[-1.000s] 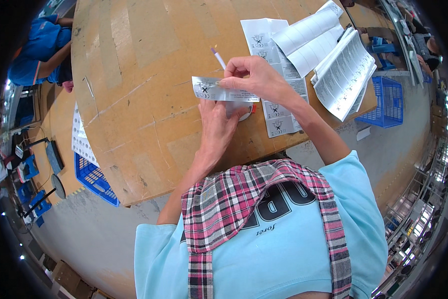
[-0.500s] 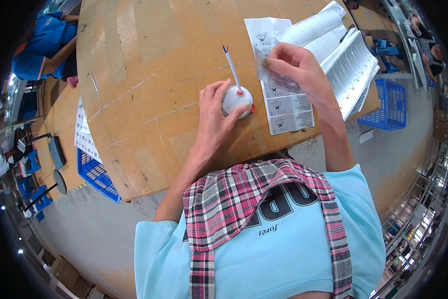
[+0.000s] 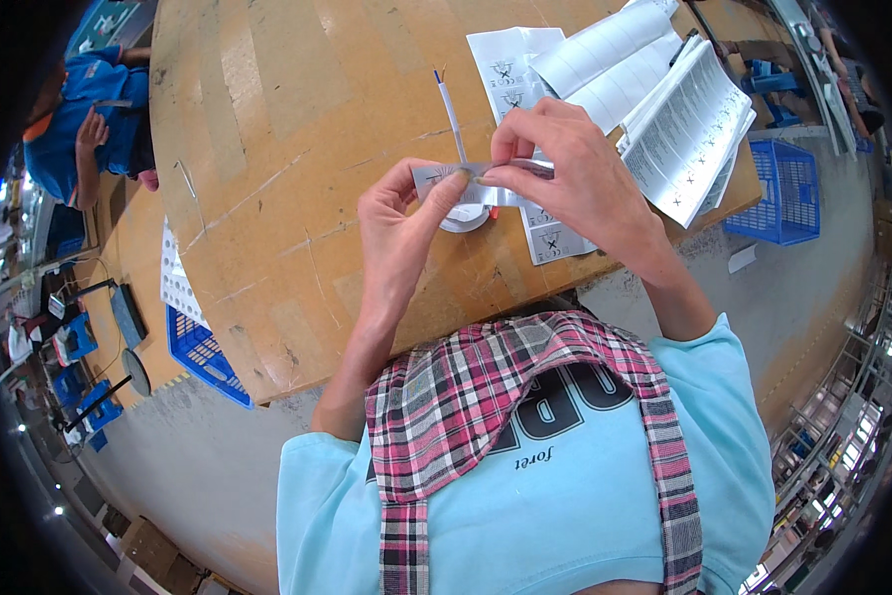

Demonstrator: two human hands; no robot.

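Note:
Between my two hands a silvery label point(image 3: 436, 182) is stretched out above the table, printed side up. My left hand point(image 3: 398, 213) pinches its left part between thumb and forefinger. With bent fingertips my right hand point(image 3: 577, 169) grips the other end. Below the label, partly hidden by it and my fingers, lies a round white lamp-like fitting point(image 3: 463, 220) with a bit of red at its edge. A white cable point(image 3: 450, 117) with bare blue and brown wire ends rises from it. To the right is a sheet of labels point(image 3: 553, 242), partly covered by my right hand.
White printed sheets point(image 3: 686, 139) are stacked at the right of the brown, tape-covered table point(image 3: 297, 129). Blue plastic crates point(image 3: 785, 193) stand on the floor right and left. A co-worker in a blue shirt point(image 3: 79, 139) is at the far left.
My left hand has let go of the white fitting and taken the label's left end. My right hand has brought the label leftward over the fitting.

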